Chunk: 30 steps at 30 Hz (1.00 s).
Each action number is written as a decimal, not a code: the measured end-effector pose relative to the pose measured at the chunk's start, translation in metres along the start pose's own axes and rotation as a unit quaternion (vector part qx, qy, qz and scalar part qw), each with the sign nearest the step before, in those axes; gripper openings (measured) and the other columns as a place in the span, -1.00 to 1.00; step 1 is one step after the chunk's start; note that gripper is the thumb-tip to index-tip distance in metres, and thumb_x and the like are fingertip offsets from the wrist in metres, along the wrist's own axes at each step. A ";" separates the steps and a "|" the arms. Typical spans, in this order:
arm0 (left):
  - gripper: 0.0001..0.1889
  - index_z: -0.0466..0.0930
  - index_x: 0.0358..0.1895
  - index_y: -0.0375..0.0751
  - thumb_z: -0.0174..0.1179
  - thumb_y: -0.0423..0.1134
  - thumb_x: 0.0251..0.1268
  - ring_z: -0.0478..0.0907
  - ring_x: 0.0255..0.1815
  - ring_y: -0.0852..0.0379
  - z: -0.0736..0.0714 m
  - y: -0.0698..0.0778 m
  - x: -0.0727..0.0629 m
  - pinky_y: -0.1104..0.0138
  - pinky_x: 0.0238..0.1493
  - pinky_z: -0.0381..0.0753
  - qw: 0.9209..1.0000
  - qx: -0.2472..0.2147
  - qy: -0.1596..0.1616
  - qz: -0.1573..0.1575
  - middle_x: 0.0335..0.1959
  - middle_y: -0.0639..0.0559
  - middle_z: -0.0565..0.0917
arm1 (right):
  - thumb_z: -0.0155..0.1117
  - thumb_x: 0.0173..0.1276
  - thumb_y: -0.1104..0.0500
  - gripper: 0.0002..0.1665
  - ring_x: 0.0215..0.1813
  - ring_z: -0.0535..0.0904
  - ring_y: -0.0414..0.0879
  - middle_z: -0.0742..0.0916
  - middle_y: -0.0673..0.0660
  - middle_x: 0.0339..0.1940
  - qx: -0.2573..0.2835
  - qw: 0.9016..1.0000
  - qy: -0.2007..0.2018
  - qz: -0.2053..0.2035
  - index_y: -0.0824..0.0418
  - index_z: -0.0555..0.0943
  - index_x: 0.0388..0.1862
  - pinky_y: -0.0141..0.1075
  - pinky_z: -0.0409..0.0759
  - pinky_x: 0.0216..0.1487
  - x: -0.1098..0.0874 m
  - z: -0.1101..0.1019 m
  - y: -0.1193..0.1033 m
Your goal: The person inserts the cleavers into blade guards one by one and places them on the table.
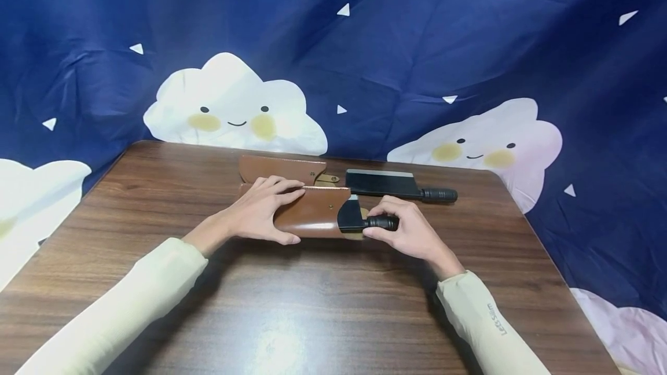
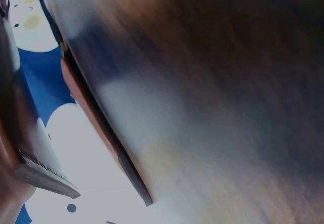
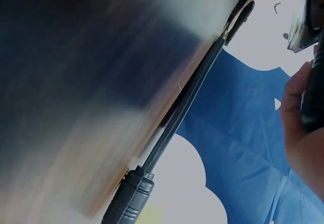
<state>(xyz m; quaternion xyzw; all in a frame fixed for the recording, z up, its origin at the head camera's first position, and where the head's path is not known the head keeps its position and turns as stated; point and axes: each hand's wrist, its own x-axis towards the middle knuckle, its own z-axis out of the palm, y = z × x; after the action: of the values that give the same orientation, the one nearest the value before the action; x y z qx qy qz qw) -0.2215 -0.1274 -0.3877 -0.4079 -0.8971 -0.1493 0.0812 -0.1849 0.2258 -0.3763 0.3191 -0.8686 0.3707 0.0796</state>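
I steer remotely as the left hand (image 1: 263, 207) grips the glossy brown leather-like sheath (image 1: 312, 210) above the brown wood-grain tabletop (image 1: 375, 294) and the right hand (image 1: 407, 227) pinches the ridged black handle (image 1: 380, 222) of the partly sheathed black-bladed cleaver (image 1: 350, 213), likely stiff and blade-heavy, safest held there.

High head view, low wrist views
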 end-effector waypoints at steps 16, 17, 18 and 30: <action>0.09 0.45 0.45 -0.19 0.29 0.50 -0.11 0.28 0.35 -0.06 -0.007 0.002 0.007 -0.03 0.22 0.22 1.000 0.012 0.017 0.006 0.45 -0.06 0.41 | 0.62 0.17 0.08 -0.75 -0.19 0.59 -0.17 0.69 -0.13 -0.29 -0.008 1.000 0.022 -0.010 0.05 0.74 -0.21 -0.26 0.51 -0.13 0.007 0.000 -0.003; 0.09 0.45 0.45 -0.19 0.28 0.50 -0.11 0.29 0.35 -0.06 -0.007 0.003 0.007 -0.03 0.22 0.22 1.000 0.014 0.018 0.006 0.45 -0.06 0.41 | 0.62 0.17 0.08 -0.75 -0.19 0.59 -0.17 0.69 -0.13 -0.29 -0.009 1.000 0.024 -0.010 0.05 0.74 -0.21 -0.26 0.51 -0.12 0.008 0.000 -0.003; 0.08 0.46 0.44 -0.19 0.28 0.50 -0.11 0.29 0.35 -0.07 -0.007 0.003 0.008 -0.04 0.21 0.23 1.000 0.014 0.019 0.006 0.44 -0.07 0.41 | 0.62 0.17 0.09 -0.76 -0.19 0.59 -0.17 0.69 -0.13 -0.30 -0.010 1.000 0.026 -0.010 0.06 0.74 -0.22 -0.26 0.51 -0.12 0.008 0.001 -0.004; 0.08 0.48 0.43 -0.21 0.25 0.51 -0.11 0.32 0.31 -0.09 -0.002 0.004 0.010 -0.05 0.20 0.25 0.999 0.025 0.035 0.011 0.42 -0.09 0.43 | 0.63 0.14 0.11 -0.74 -0.19 0.57 -0.18 0.67 -0.14 -0.31 -0.023 0.998 0.050 -0.030 0.09 0.75 -0.21 -0.27 0.49 -0.12 0.012 0.012 -0.004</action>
<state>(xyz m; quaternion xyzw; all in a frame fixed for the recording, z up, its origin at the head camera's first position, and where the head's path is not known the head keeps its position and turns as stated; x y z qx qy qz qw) -0.2245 -0.1188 -0.3821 -0.4101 -0.8925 -0.1407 0.1245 -0.1902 0.2097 -0.3776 0.3239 -0.8620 0.3637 0.1409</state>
